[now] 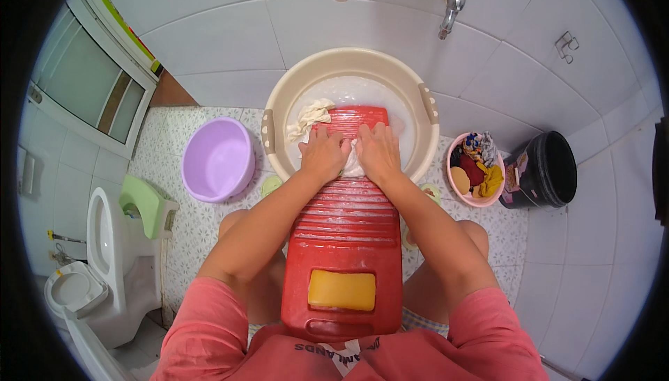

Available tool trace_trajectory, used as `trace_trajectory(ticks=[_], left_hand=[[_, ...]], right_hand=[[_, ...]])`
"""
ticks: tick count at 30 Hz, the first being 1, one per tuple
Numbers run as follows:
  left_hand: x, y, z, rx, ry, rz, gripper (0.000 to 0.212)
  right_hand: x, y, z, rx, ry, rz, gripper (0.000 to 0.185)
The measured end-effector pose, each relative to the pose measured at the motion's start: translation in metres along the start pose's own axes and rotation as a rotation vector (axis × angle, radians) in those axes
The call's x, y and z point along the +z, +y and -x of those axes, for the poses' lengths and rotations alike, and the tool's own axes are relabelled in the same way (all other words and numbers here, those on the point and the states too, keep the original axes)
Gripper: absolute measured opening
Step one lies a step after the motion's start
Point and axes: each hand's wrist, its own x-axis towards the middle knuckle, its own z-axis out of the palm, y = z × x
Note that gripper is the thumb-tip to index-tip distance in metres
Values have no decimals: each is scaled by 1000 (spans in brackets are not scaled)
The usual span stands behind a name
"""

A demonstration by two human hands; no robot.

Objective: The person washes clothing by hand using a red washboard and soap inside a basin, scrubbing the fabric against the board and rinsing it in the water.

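Note:
A red plastic washboard (342, 255) slants from near my body down into a beige round basin (274, 83) of sudsy water. White wet cloth (353, 164) lies on its ridges between my hands. My left hand (326, 154) presses on the cloth with curled fingers, and my right hand (377, 151) bears on the same cloth, close beside it. How firmly the fingers grip is partly hidden. Cream fabric (312, 117) rests at the left side of the board, half in the suds. In the board's recess sits a yellow bar of soap (342, 290).
Left of the basin stands a purple basin (218, 159), then a green stool (149, 206) and a toilet (104, 234). To the right are a pink basin (454, 193) of clothes and a tilted black bucket (541, 172). A tap (450, 15) juts from the tiled wall.

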Motion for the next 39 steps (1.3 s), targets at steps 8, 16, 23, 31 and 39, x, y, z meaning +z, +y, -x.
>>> trace_trajectory(ticks=[8, 16, 23, 31, 39], left_hand=[[-61, 9, 77, 327, -239, 269, 18], [0, 3, -7, -32, -115, 30, 28], [-68, 18, 81, 286, -231, 235, 22], [-16, -1, 9, -110, -82, 239, 26], [-40, -16, 57, 233, -77, 427, 39]], right_hand=[[-75, -37, 80, -122, -258, -292, 24], [-4, -7, -1, 76, -74, -71, 21], [-77, -35, 74, -139, -194, -290, 23], [-16, -8, -11, 222, -302, -214, 31], [-59, 28, 20, 222, -516, -801, 55]])
